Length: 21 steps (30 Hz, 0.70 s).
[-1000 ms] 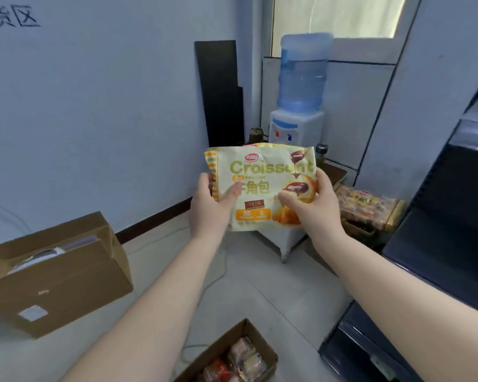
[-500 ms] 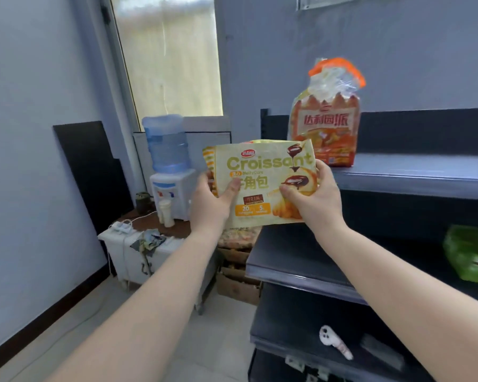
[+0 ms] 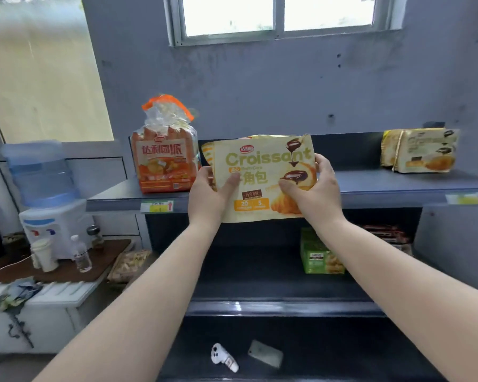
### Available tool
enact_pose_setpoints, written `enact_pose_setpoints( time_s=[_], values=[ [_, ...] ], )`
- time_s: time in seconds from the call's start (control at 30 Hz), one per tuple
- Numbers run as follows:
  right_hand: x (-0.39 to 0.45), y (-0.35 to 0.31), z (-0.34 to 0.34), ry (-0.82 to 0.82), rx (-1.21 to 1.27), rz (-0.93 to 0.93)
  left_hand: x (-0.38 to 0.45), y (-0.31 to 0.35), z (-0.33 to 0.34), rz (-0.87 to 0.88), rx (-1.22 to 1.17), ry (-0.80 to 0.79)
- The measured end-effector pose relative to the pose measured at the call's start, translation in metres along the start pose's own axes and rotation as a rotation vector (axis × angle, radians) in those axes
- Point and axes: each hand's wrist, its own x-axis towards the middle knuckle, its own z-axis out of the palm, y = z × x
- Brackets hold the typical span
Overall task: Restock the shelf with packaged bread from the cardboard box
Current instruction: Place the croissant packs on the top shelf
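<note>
Both hands hold a yellow croissant packet (image 3: 261,177) upright in front of the top shelf (image 3: 398,186), its printed face toward the camera. The left hand (image 3: 207,193) grips the packet's left edge, thumb pressed on the front and the other fingers hidden behind it. The right hand (image 3: 313,188) grips the lower right part the same way, thumb on the front over the croissant picture. The packet is in the air, its lower edge below the shelf's front lip; whether it touches the shelf cannot be told.

On the top shelf, an orange bagged loaf (image 3: 164,158) stands just left of the held packet, and more croissant packets (image 3: 420,150) stand well apart at the far right. A green package (image 3: 319,256) sits on the shelf below. At the left, a water dispenser (image 3: 49,199) stands on a low worktop (image 3: 100,255).
</note>
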Motion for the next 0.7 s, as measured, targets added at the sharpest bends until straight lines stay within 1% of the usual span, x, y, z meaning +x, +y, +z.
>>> enact_pose_setpoints(
  time_s=[0.23, 0.37, 0.53, 0.7],
  values=[
    [0.04, 0.051, -0.114, 0.124, -0.076, 0.035, -0.002, 0.025, 0.137, -0.006, -0.081, -0.142],
    [0.064, 0.08, -0.165, 0.219, -0.131, 0.058, 0.006, 0.037, 0.207, 0.035, -0.102, -0.204],
    [0.106, 0.12, -0.208, 0.299, -0.203, 0.046, 0.026, 0.039, 0.288, 0.098, -0.109, -0.215],
    [0.16, 0.164, -0.24, 0.352, -0.25, 0.027, 0.056, 0.035, 0.361, 0.162, -0.058, -0.22]
  ],
)
